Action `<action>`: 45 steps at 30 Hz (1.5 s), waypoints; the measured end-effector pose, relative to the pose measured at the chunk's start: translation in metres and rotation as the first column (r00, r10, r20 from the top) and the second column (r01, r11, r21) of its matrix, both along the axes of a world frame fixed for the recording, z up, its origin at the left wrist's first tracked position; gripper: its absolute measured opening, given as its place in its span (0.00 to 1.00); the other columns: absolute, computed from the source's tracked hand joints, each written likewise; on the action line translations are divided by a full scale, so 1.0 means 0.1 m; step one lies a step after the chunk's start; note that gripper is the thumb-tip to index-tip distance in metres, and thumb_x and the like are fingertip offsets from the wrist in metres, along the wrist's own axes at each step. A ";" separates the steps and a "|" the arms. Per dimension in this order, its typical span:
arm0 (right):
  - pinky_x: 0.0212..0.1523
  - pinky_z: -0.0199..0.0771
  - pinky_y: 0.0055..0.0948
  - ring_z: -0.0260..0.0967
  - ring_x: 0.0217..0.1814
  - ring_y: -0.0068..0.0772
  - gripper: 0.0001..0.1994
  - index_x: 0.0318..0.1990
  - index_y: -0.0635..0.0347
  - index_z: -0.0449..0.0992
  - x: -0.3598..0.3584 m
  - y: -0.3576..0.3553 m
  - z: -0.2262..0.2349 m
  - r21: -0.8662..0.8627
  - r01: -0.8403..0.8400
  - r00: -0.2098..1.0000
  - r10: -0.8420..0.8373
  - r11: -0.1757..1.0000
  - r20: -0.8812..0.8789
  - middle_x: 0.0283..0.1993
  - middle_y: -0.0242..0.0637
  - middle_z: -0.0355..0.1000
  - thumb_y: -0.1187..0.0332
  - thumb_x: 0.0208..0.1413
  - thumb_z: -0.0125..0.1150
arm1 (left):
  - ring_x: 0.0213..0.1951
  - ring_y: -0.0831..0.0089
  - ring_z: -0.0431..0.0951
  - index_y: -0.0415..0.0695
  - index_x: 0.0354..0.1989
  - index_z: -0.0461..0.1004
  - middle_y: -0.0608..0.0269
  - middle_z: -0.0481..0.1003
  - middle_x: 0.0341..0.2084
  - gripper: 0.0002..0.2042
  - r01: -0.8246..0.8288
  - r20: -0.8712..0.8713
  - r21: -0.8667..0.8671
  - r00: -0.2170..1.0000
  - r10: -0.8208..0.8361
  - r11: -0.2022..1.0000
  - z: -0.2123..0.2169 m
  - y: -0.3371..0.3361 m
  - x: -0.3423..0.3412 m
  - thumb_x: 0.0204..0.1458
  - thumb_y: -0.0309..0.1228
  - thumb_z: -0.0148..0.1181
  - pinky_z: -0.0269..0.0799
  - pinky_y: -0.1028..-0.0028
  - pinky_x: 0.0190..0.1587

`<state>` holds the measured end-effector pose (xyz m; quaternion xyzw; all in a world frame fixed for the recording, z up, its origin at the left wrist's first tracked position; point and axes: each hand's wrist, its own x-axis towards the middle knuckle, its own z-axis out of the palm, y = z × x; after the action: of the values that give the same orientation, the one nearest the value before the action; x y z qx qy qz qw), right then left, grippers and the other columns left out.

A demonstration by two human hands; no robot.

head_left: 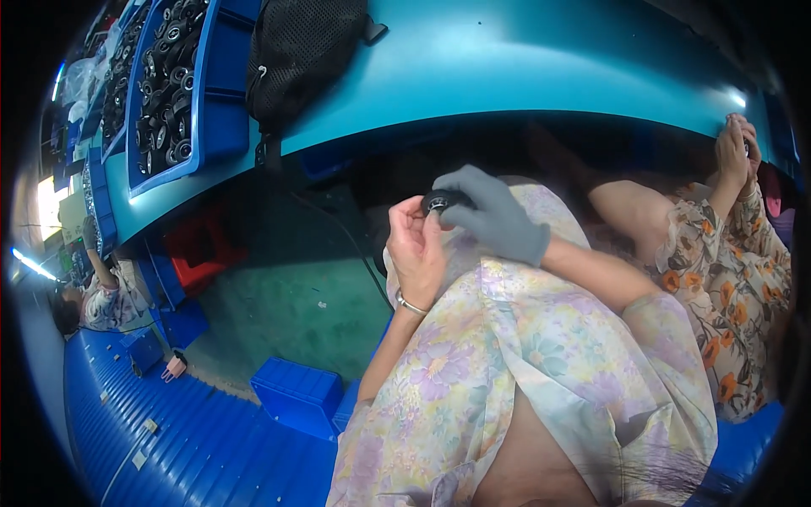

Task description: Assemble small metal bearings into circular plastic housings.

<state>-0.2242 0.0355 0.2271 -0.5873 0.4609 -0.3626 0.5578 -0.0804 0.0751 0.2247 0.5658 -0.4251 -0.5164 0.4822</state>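
Above my lap I hold a small black wheel-like part (pixel 440 201) with a pale ring at its centre. The bare fingers and thumb of my left hand (pixel 416 245) pinch it from the left and below. A grey glove covers my right hand (pixel 497 216), whose fingers close over the part's right and upper side. Some of the part is hidden behind my fingers. Both hands are in front of the table edge, apart from the tabletop.
A blue bin (pixel 198 127) heaped with similar black parts stands on the blue-green table (pixel 507 63), beside a black mesh bag (pixel 304 63). A red stool (pixel 205 249) and a blue crate (pixel 296 393) are at left. A co-worker's hands (pixel 735 152) are at right; another person (pixel 114 296) sits far left.
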 end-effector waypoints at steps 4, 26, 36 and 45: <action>0.37 0.69 0.30 0.69 0.37 0.36 0.09 0.39 0.64 0.72 0.13 0.14 -0.02 -0.003 0.200 0.977 -0.200 0.980 0.075 0.37 0.41 0.68 0.72 0.51 0.57 | 0.35 0.75 0.77 0.33 0.48 0.61 0.54 0.73 0.38 0.11 0.036 -0.050 0.029 0.998 -0.035 0.999 0.15 -0.02 -0.07 0.57 0.19 0.48 0.76 0.77 0.37; 0.37 0.70 0.24 0.68 0.38 0.23 0.10 0.44 0.64 0.73 -0.05 0.27 -0.35 0.311 0.017 0.950 -0.112 0.950 0.291 0.40 0.34 0.66 0.74 0.54 0.53 | 0.23 0.73 0.78 0.34 0.44 0.63 0.56 0.76 0.23 0.08 0.156 0.337 0.177 0.918 -0.208 0.972 0.01 0.08 -0.07 0.57 0.21 0.47 0.74 0.76 0.26; 0.31 0.64 0.31 0.63 0.33 0.34 0.13 0.43 0.61 0.74 -0.17 0.23 -0.27 -0.275 -0.059 0.997 0.043 0.960 -0.063 0.32 0.38 0.64 0.78 0.50 0.51 | 0.20 0.79 0.74 0.32 0.45 0.62 0.57 0.75 0.23 0.09 0.186 0.317 0.203 0.917 -0.244 0.961 0.05 0.15 -0.12 0.59 0.23 0.47 0.71 0.81 0.23; 0.47 0.71 0.26 0.68 0.48 0.24 0.16 0.52 0.65 0.69 -0.25 0.18 -0.16 0.502 -0.074 0.940 -0.108 0.862 0.324 0.48 0.38 0.70 0.75 0.54 0.52 | 0.24 0.76 0.77 0.34 0.46 0.63 0.57 0.76 0.26 0.09 0.255 0.324 0.140 0.901 -0.287 0.957 0.04 0.04 -0.03 0.60 0.24 0.47 0.72 0.79 0.26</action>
<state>-0.2492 0.0538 0.2113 -0.3442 0.4415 -0.3296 0.7602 -0.0831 0.0791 0.2284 0.6038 -0.5519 -0.4922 0.2977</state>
